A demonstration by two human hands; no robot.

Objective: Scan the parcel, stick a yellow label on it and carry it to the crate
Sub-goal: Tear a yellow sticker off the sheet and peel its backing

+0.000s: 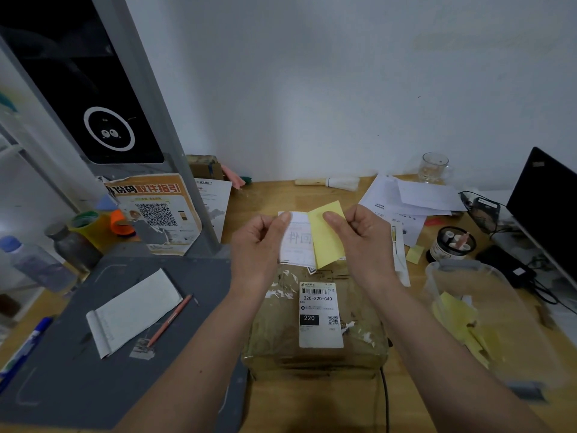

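A brown parcel (315, 351) wrapped in clear tape lies on the wooden table in front of me, its white shipping slip (320, 317) facing up. Both hands are raised above its far end. My left hand (259, 245) pinches a white backing sheet (296, 242) by its top left corner. My right hand (365, 242) pinches a yellow label (327, 235) at its upper edge. The label overlaps the right side of the white sheet and is partly lifted off it.
A clear plastic tub (487, 310) holding yellow paper scraps stands to the right. A grey mat (93, 354) with a notepad and pencil lies left. Bottles and tape rolls stand far left, loose papers, a glass mug and a dark monitor (546, 210) at back right.
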